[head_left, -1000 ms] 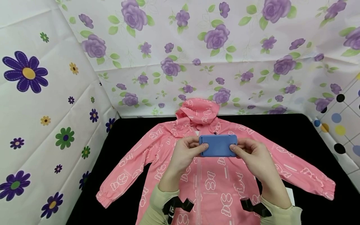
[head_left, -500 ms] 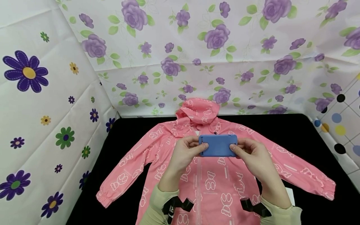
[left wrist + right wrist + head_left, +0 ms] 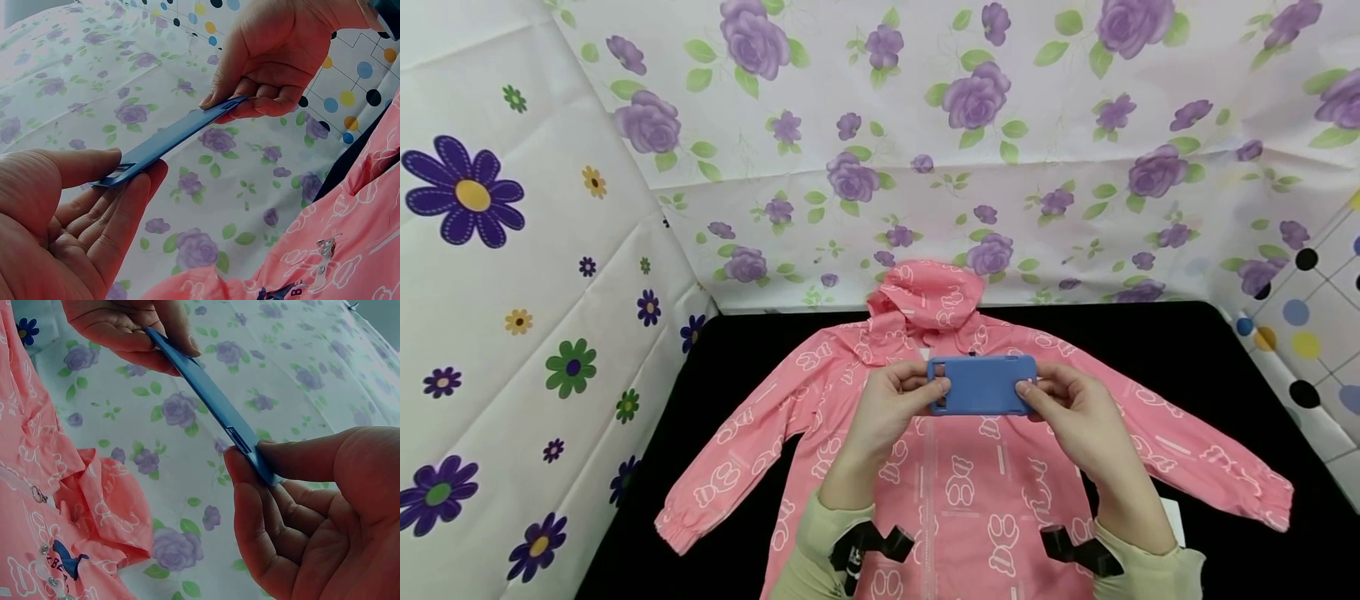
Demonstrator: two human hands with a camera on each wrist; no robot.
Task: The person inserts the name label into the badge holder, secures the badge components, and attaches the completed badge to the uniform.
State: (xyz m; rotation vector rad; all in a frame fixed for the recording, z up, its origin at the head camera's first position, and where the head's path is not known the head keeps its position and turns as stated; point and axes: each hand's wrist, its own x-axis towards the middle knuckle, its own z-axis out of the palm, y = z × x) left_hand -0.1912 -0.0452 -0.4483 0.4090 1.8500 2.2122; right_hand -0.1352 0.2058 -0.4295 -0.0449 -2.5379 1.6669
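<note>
A flat blue plastic card holder [image 3: 981, 386], rectangular with small cut-out slots near its short ends, is held up over the chest of a pink hooded jacket [image 3: 958, 492]. My left hand [image 3: 887, 408] pinches its left end, thumb on the near face and fingers behind. At the other end, my right hand [image 3: 1075, 408] pinches it the same way. Both wrist views show the card holder [image 3: 169, 140] nearly edge-on, slanting between the two hands. Its far face is mostly hidden in the head view.
Under the jacket lies a black table cover [image 3: 760, 342]. The jacket's sleeves spread to both sides, its hood towards the flowered back wall [image 3: 820, 108]. A white piece [image 3: 1172, 521] shows beside my right forearm. Patterned sheets stand left and right.
The card holder has tilted and risen slightly, and the slots at its left end show more. Both hands keep their pinch on it. The whole head view has shifted a little.
</note>
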